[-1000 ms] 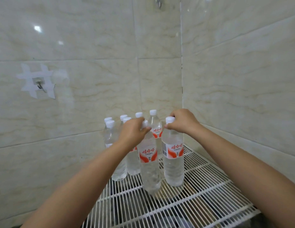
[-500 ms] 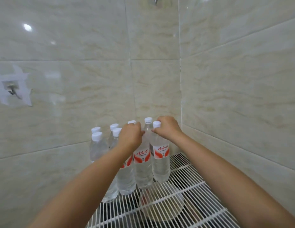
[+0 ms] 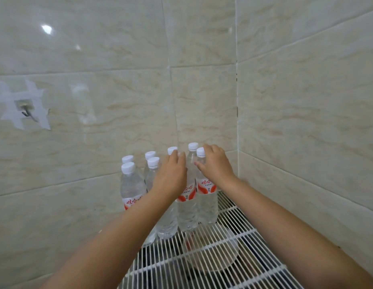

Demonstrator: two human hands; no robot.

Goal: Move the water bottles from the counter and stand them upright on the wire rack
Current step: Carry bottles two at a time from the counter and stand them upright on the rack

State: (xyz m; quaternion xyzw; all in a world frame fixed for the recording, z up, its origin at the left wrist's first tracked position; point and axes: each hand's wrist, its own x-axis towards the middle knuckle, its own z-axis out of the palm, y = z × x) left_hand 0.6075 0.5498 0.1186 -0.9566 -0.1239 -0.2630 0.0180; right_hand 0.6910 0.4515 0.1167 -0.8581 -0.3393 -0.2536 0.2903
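Wire rack: bottles upright.

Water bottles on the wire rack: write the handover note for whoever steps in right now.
Left hand: fingers relaxed over the cap of a front bottle, no firm grip visible.
Right hand: fingers loose at the neck of the rightmost bottle, beside its cap.
Water bottles: at least seven stand upright, clustered in the back corner of the wire rack.
Done: these bottles are placed.
Left: draw both hands back; the counter is out of view, so check it for more.
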